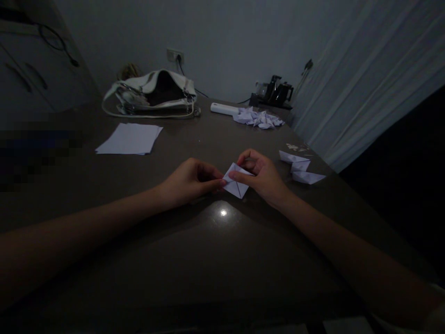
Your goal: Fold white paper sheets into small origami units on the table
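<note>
A small folded piece of white paper (239, 189), roughly diamond-shaped with crease lines, is held between both hands over the dark table. My left hand (191, 183) pinches its left corner between thumb and fingers. On the other side, my right hand (260, 176) grips it with the thumb lying across the top face and the fingers behind. To the right of that hand lie several folded paper pieces (301, 167) touching one another. Farther left rests a stack of flat white paper sheets (130, 139).
At the back stand a white handbag (156, 93), a white cylindrical object (224, 109) and a pile of folded paper shapes (259, 118). A black kettle (282, 93) is in the far right corner. Small paper scraps (297, 148) lie near the right table edge, beside a pale curtain (351, 79).
</note>
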{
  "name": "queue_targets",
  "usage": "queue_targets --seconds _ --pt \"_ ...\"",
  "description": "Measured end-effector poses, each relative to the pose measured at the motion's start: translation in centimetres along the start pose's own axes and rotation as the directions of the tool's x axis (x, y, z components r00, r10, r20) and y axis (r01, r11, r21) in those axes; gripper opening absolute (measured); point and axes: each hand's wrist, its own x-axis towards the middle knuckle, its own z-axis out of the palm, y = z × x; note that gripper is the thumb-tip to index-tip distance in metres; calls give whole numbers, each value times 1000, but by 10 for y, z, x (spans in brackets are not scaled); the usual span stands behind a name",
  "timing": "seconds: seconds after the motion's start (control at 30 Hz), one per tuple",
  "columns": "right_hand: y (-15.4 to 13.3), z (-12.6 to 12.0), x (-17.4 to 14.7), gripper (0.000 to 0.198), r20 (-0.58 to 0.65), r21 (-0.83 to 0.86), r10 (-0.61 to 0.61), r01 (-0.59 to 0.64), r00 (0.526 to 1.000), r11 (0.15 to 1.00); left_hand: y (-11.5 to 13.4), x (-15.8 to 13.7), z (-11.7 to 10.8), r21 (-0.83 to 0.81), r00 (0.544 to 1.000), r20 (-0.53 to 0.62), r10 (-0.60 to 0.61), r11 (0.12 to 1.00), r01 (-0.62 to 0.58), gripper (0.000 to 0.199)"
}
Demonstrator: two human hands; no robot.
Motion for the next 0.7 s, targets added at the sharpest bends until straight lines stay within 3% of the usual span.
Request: queue_targets --seconds 0.2,0.47,0.7 --pt "-1 0 0 37 15 10 -8 8 1000 1000 -1 0 0 13 1000 13 15 1000 -16 27" --pt "-4 2 -3 31 106 -46 -36 42 994 998 -3 0 1 169 996 23 82 982 -85 33" --pt "-15 -19 5 22 179 -356 36 31 983 934 -6 2 -7 236 993 -49 106 967 -91 35"
